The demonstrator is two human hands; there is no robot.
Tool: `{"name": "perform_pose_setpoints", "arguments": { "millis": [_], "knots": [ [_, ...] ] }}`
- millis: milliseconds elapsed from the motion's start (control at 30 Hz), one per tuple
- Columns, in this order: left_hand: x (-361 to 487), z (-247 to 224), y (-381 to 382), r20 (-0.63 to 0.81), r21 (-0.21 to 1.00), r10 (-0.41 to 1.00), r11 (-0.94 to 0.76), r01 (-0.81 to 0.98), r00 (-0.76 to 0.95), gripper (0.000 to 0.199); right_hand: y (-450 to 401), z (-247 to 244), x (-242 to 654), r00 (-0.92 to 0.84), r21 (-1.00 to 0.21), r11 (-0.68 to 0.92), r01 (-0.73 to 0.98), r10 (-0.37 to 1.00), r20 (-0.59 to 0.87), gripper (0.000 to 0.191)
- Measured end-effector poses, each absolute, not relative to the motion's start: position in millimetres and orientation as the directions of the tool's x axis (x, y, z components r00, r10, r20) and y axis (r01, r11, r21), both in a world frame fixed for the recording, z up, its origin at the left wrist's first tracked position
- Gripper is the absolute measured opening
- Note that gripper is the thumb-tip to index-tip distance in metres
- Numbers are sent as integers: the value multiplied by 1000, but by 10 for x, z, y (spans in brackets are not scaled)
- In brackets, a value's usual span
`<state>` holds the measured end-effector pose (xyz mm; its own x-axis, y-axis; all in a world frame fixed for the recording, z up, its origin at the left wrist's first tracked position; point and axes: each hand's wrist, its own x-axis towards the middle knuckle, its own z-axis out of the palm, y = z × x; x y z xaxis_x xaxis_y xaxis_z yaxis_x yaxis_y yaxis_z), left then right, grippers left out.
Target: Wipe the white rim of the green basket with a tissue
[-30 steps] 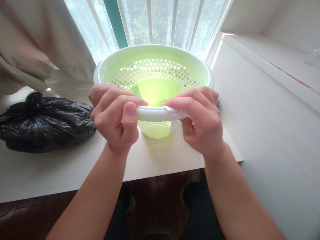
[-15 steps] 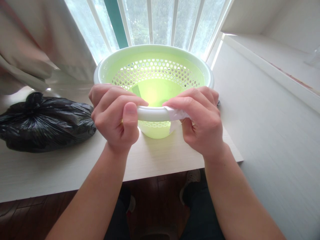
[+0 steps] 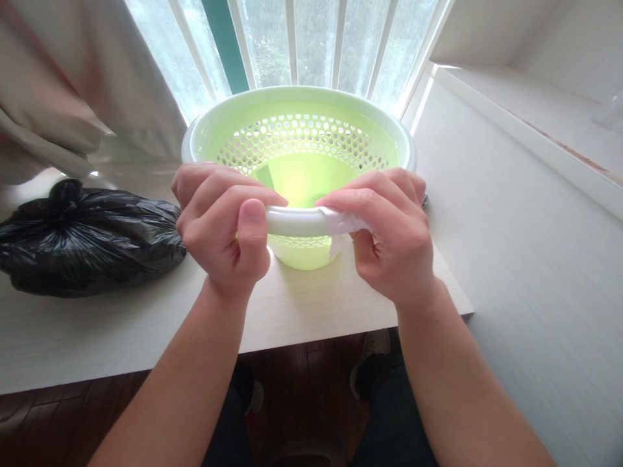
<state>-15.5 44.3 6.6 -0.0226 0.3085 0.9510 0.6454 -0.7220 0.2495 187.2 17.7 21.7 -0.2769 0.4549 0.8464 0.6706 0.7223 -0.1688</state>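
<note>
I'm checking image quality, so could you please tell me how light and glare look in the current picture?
Head view: strong backlight through the window, greenery outside hazy; head view: a bright glow inside the basket; head view: glossy highlights on the bag; head view: the floor in deep shadow.

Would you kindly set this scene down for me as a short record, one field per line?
Left hand: gripping the near rim of the green basket
Right hand: gripping the same rim, over part of a white patch
Basket wall: pierced with rows of round holes
Left of basket: black plastic bag, gathered at the top, lying on the pale tabletop
Behind: barred window, with a curtain to its left
</note>
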Motion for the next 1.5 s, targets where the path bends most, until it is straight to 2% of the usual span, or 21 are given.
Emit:
{"name": "perform_pose_setpoints", "arguments": {
  "millis": [200, 433, 667, 867, 1000, 1100, 1200, 1300, 1500],
  "knots": [
    [-159, 59, 455, 952, 251, 306, -717, 651, -29, 39, 171, 216, 1867, -275, -168, 713, 681, 461, 844, 33],
    [-194, -24, 484, 921, 344, 387, -754, 559, -45, 39, 159, 220, 1861, -271, -176, 710, 682, 469, 840, 34],
    [-194, 53, 515, 959, 226, 284, -755, 615, -4, 39, 159, 217, 1850, -269, -168, 700, 694, 468, 842, 34],
    [-193, 109, 534, 960, 212, 280, -769, 603, 20, 40, 134, 219, 1826, -273, -158, 682, 714, 479, 835, 34],
    [-254, 195, 499, 924, 282, 379, -754, 593, 42, 40, 117, 215, 1789, -274, -152, 659, 737, 497, 824, 37],
    [-301, 328, 408, 840, 420, 540, -712, 563, 57, 37, 107, 211, 1746, -263, -152, 640, 753, 505, 822, 41],
    [-263, 478, 256, 767, 538, 642, -651, 536, 10, 34, 91, 212, 1698, -253, -153, 628, 763, 508, 823, 41],
    [-156, 574, 104, 765, 586, 639, -646, 489, -73, 35, 70, 216, 1650, -243, -153, 595, 789, 531, 812, 39],
    [-60, 490, 104, 773, 469, 627, -669, 577, 98, 30, 34, 233, 1563, -214, -159, 519, 840, 585, 782, 29]
  ]
}}
